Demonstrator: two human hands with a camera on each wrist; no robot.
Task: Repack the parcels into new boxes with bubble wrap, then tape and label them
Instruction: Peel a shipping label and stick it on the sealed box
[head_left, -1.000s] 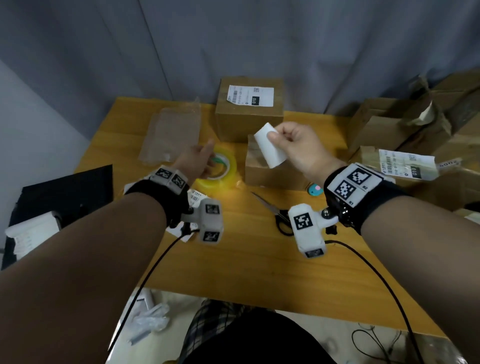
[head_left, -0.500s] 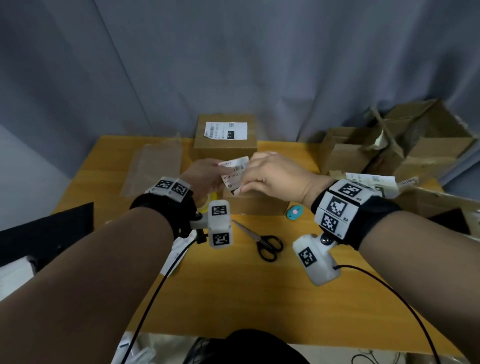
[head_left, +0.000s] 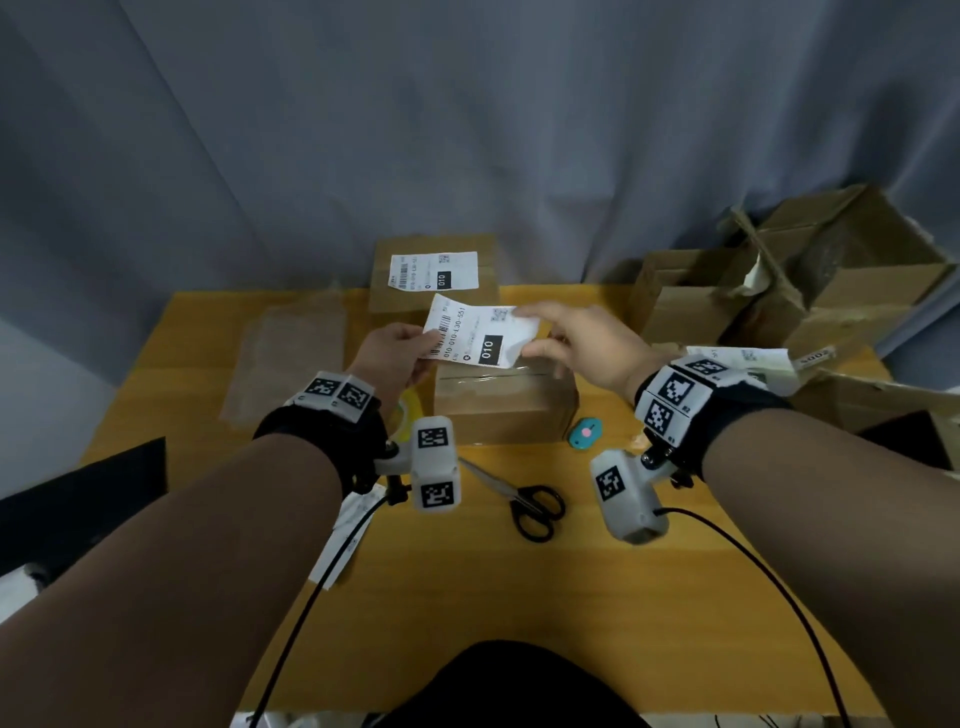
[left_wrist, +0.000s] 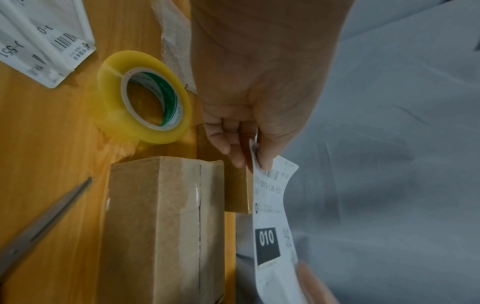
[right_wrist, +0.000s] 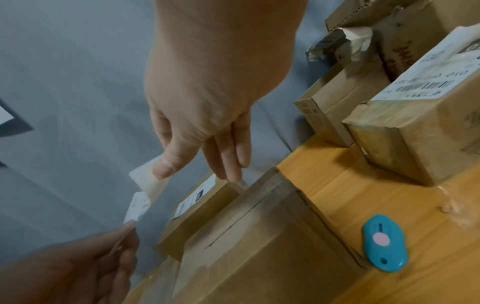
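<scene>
White paper label (head_left: 480, 332) hangs flat just above the taped box (head_left: 504, 400) mid-desk, long side running left to right; left hand (head_left: 392, 356) and right hand (head_left: 582, 343) each pinch one end

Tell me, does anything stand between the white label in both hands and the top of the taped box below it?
Nothing visible does. The white paper shipping label hangs above the taped brown cardboard box, pinched by the left hand and right hand; the box top is bare.
</scene>
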